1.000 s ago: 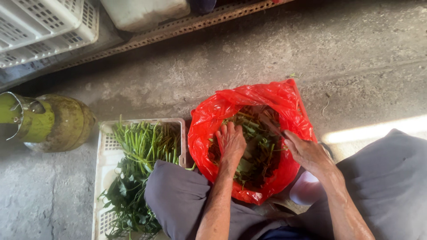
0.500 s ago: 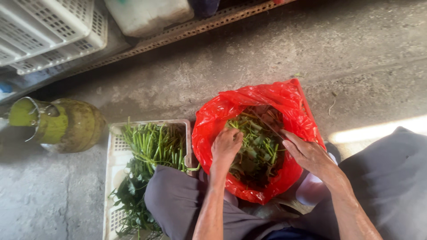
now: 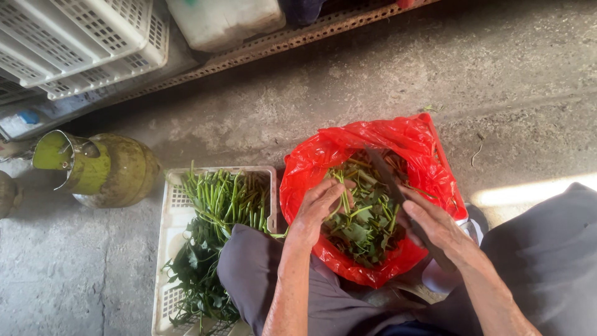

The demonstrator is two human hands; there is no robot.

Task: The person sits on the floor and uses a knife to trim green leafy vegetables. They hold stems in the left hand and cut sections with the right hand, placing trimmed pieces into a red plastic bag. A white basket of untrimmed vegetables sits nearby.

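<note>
Shifted deeper into red bag [image 3: 323, 155]: left hand [image 3: 317, 208] grasping greens [image 3: 364, 221]; right hand [image 3: 435, 227] gripping knife [image 3: 388, 177]. Trimmed stems in crate [image 3: 163, 249]; more remaining.

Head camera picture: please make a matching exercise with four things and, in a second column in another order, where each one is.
Things:
1. left hand
2. right hand
3. leafy green stems
4. green gas cylinder

Places:
a. in the white crate
b. on the floor, left of the crate
c. in the red bag, on the greens
d. at the bag's right side, holding a dark knife

Pairs: 1-c, 2-d, 3-a, 4-b
</note>
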